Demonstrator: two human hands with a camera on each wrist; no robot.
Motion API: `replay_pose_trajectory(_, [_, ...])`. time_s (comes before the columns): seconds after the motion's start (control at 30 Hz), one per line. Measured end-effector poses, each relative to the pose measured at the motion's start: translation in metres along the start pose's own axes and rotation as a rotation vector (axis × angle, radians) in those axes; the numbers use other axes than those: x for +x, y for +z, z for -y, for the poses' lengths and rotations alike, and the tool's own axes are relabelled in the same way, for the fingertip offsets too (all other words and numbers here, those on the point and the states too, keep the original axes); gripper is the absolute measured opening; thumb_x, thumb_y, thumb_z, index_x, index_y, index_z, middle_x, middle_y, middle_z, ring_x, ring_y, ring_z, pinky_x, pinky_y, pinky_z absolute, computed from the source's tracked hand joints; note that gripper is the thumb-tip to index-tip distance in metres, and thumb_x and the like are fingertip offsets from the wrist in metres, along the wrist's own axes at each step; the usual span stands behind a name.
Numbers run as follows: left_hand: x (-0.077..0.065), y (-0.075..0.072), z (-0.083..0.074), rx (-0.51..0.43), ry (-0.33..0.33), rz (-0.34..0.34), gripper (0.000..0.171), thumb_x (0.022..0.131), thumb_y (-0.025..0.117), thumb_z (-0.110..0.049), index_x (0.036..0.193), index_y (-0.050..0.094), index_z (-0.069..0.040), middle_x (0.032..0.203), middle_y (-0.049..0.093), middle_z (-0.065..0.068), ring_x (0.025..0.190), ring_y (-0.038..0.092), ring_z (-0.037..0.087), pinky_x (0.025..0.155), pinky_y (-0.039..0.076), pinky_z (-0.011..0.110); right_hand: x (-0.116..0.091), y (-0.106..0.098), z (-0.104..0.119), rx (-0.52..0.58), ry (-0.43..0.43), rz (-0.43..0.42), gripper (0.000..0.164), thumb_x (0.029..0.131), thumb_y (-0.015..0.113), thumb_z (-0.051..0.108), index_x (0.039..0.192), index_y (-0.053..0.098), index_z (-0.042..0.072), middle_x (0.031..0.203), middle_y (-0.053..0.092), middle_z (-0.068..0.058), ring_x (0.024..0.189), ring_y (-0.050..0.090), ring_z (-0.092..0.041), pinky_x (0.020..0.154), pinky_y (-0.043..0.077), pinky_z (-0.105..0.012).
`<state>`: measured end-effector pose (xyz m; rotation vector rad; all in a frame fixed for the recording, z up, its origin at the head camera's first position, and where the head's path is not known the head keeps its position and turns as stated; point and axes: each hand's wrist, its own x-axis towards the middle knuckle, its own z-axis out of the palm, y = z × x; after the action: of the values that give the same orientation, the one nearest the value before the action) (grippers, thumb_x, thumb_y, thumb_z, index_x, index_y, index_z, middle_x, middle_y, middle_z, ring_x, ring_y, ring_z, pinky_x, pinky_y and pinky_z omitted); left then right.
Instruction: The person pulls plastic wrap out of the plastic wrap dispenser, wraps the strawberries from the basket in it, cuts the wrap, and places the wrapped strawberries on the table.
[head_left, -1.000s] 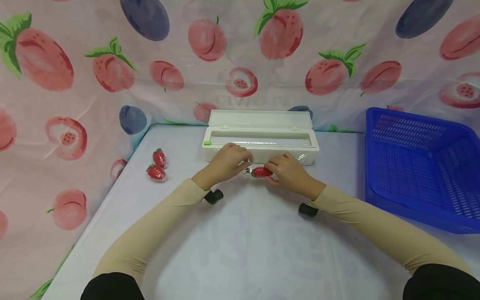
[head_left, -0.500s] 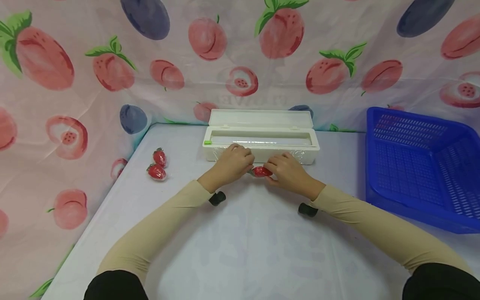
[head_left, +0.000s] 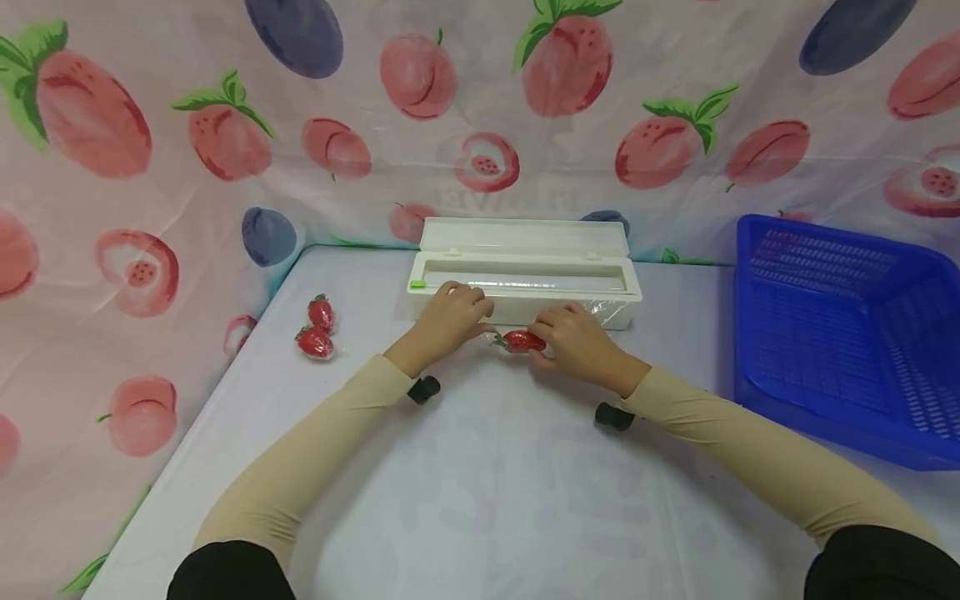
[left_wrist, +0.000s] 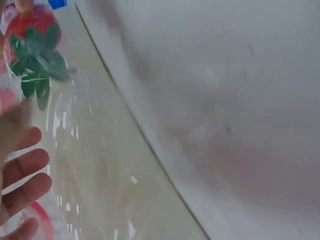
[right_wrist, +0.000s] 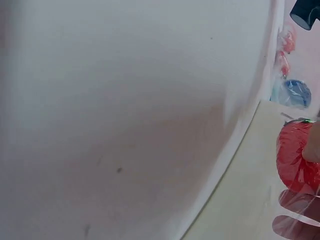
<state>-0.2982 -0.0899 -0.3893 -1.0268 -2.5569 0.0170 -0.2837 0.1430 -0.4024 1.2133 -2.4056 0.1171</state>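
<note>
In front of the white cling film dispenser (head_left: 525,310), my right hand (head_left: 576,340) holds a red strawberry (head_left: 522,341) wrapped in clear film, its green leaves facing left. The right wrist view shows the thumb pressed on the wrapped strawberry (right_wrist: 292,155), with the film drawn tight over it. My left hand (head_left: 450,321) is just left of the leaves. Its fingers (left_wrist: 30,165) are spread and slightly bent beside loose shiny film in the left wrist view, below the strawberry's leaves (left_wrist: 37,62). No grip on the film by the left hand is visible.
Two wrapped strawberries (head_left: 315,342) lie together on the white table (head_left: 480,500) at the left. A blue plastic basket (head_left: 810,358) stands at the right. The dispenser's lid (head_left: 525,237) is raised against the fruit-printed backdrop (head_left: 555,158).
My left hand closed in on the strawberry's leaf end half a second ago, and has since drawn back left with its fingers spreading. My right hand has stayed in place with the strawberry.
</note>
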Motion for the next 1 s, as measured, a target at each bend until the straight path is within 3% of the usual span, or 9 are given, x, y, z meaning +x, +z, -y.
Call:
replay_pose_trajectory(0.1, [-0.002,-0.001,0.005,0.009,-0.033,-0.008,0.013,0.086,0.067,-0.02,0.095,0.063,-0.013,0.096,0.066,0.004,0.095,0.063,0.023,0.092,0.045,0.04,0.0,0.0,0.0,-0.001,0.002,0.004,0.027,0.074,0.074,0.025,0.09,0.07,0.004,0.084,0.067,-0.006,0.082,0.063,-0.022,0.077,0.048,-0.041])
replay_pose_trajectory(0.2, [-0.004,-0.004,0.003,0.008,-0.043,-0.087,0.008,0.086,0.064,-0.012,0.095,0.064,-0.012,0.093,0.067,0.004,0.092,0.064,0.023,0.091,0.046,0.039,-0.001,0.001,-0.001,-0.005,0.005,0.01,0.027,0.074,0.073,0.026,0.09,0.07,0.004,0.084,0.067,-0.007,0.082,0.063,-0.022,0.077,0.049,-0.042])
replay_pose_trajectory(0.3, [-0.005,-0.01,-0.006,-0.001,0.039,-0.197,0.009,0.086,0.063,-0.009,0.094,0.064,-0.011,0.09,0.067,0.004,0.089,0.064,0.022,0.091,0.047,0.038,-0.002,0.0,-0.002,-0.003,0.009,0.016,0.027,0.074,0.073,0.026,0.09,0.07,0.004,0.084,0.068,-0.007,0.082,0.063,-0.022,0.077,0.05,-0.042])
replay_pose_trajectory(0.37, [-0.006,-0.011,-0.014,0.008,0.119,-0.228,0.01,0.084,0.064,-0.012,0.094,0.066,-0.01,0.089,0.066,0.004,0.088,0.064,0.022,0.092,0.047,0.038,-0.002,0.0,-0.002,0.002,0.012,0.016,0.027,0.074,0.074,0.026,0.089,0.07,0.004,0.084,0.068,-0.007,0.081,0.063,-0.022,0.077,0.05,-0.043])
replay_pose_trajectory(0.47, [-0.007,-0.009,-0.022,0.031,0.185,-0.184,0.016,0.083,0.068,-0.02,0.096,0.067,-0.01,0.089,0.066,0.002,0.089,0.062,0.02,0.094,0.045,0.036,-0.001,0.0,-0.002,0.006,0.02,0.017,0.027,0.074,0.074,0.026,0.089,0.07,0.004,0.083,0.067,-0.007,0.081,0.063,-0.022,0.076,0.049,-0.042])
replay_pose_trajectory(0.53, [-0.007,-0.005,-0.025,0.04,0.18,-0.123,0.022,0.082,0.069,-0.025,0.099,0.067,-0.01,0.091,0.067,0.002,0.091,0.061,0.02,0.096,0.044,0.036,0.0,0.0,-0.002,0.005,0.022,0.019,0.027,0.074,0.074,0.026,0.089,0.07,0.004,0.083,0.067,-0.007,0.08,0.062,-0.022,0.076,0.049,-0.041])
replay_pose_trajectory(0.67, [-0.007,0.001,-0.029,0.024,0.134,-0.036,0.031,0.08,0.073,-0.029,0.103,0.066,-0.009,0.094,0.068,0.003,0.095,0.061,0.021,0.099,0.042,0.037,0.0,0.001,-0.002,0.017,0.022,0.032,0.027,0.076,0.072,0.027,0.09,0.07,0.004,0.083,0.067,-0.007,0.08,0.062,-0.021,0.075,0.049,-0.04])
replay_pose_trajectory(1.0, [0.003,0.01,-0.035,0.059,-0.012,0.06,0.047,0.079,0.072,-0.041,0.11,0.059,-0.008,0.101,0.059,0.006,0.098,0.059,0.024,0.094,0.043,0.04,0.007,0.003,-0.009,0.164,0.135,0.119,0.023,0.079,0.069,0.024,0.09,0.071,0.005,0.082,0.067,-0.005,0.078,0.062,-0.02,0.076,0.051,-0.042])
